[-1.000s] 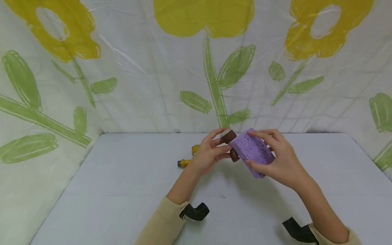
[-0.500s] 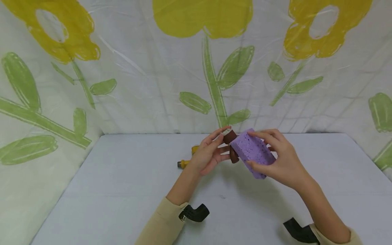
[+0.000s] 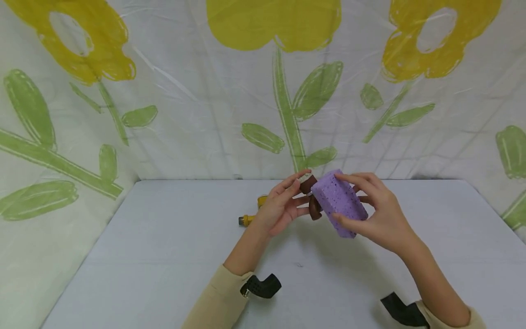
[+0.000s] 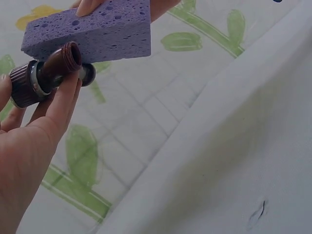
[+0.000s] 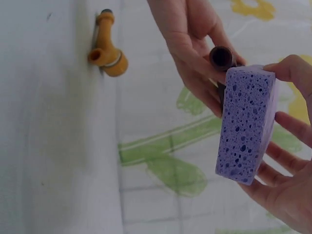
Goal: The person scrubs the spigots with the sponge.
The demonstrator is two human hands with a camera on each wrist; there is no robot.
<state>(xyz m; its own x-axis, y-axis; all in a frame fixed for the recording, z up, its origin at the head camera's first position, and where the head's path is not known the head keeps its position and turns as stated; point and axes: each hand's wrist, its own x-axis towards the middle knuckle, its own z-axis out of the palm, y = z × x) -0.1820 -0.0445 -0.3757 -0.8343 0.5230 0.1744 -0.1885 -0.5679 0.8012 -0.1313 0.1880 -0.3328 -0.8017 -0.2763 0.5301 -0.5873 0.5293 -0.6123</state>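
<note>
A purple speckled sponge (image 3: pixel 340 203) is pinched between the thumb and fingers of my right hand (image 3: pixel 380 219). My left hand (image 3: pixel 277 210) grips a dark brown branched pipe fitting (image 4: pixel 59 66) with a ribbed collar, raised above the table. In the left wrist view the sponge (image 4: pixel 97 31) lies against or just behind the fitting; whether they touch is hard to tell. The right wrist view shows the fitting's round opening (image 5: pixel 222 58) beside the top of the sponge (image 5: pixel 245 124), which covers part of the fitting.
A yellow branched fitting (image 5: pixel 108 51) with a dark tip lies on the white table (image 3: pixel 164 256), partly behind my left hand in the head view. Behind the table hangs a white sheet (image 3: pixel 185 114) printed with yellow flowers and green leaves.
My right hand has turned the sponge slightly against the fitting. My left thumb has shifted up along the brown fitting since the earliest frame.
</note>
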